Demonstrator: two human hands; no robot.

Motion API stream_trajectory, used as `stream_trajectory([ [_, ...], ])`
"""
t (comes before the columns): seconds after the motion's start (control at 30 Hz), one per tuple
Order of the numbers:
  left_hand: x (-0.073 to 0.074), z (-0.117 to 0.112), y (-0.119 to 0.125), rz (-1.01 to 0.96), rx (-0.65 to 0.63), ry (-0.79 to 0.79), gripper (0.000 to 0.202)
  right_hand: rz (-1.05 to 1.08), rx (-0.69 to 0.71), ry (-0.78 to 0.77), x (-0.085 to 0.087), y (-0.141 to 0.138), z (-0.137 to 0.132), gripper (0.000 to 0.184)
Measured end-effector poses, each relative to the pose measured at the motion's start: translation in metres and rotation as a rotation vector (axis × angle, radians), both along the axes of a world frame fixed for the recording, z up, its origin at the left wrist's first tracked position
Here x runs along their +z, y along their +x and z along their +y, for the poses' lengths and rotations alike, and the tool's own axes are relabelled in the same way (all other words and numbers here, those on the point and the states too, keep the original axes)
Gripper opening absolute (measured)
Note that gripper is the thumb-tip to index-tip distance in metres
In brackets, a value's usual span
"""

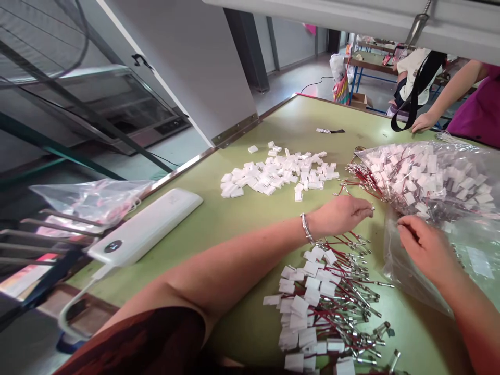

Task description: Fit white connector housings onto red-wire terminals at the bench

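My left hand [344, 214] reaches over the table with its fingers pinched together. A tiny shiny tip shows at the fingertips, too small to name. Close by on the right, my right hand [427, 250] is closed in a pinch over the edge of a clear plastic bag [402, 260]; what it holds, if anything, is hidden. Under my left forearm lies a pile of red-wired leads [336, 312] with white tags and metal ends. Beyond the hands, a bag of similar tagged leads [425, 177] spills red wires onto the table. Loose white pieces [273, 174] form a heap farther left.
A white power bank [148, 229] with a plugged cable lies along the left edge of the green table [211, 224]. Another plastic bag [89, 200] is beside it. At the far right, another person's hand [425, 121] rests near a black strap [416, 99].
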State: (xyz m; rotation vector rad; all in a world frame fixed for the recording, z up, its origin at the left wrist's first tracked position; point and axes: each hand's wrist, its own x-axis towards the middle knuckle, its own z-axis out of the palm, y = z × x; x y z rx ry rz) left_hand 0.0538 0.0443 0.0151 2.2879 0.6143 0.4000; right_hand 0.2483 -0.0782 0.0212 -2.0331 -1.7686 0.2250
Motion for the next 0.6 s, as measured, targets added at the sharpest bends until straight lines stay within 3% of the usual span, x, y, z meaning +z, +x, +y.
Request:
stream_trajectory([
  [0.1,-0.002,-0.009,0.003,0.016,-0.057,-0.017,0.026,0.287,-0.019,0.124,-0.004,-0.019,-0.001,0.024],
  [0.23,-0.003,-0.015,0.003,0.018,-0.104,-0.058,0.027,0.547,-0.048,0.064,-0.012,-0.031,0.0,0.025],
  [0.6,0.002,-0.015,0.001,0.09,-0.142,0.047,0.027,0.462,-0.013,0.095,-0.012,-0.027,-0.002,0.023],
])
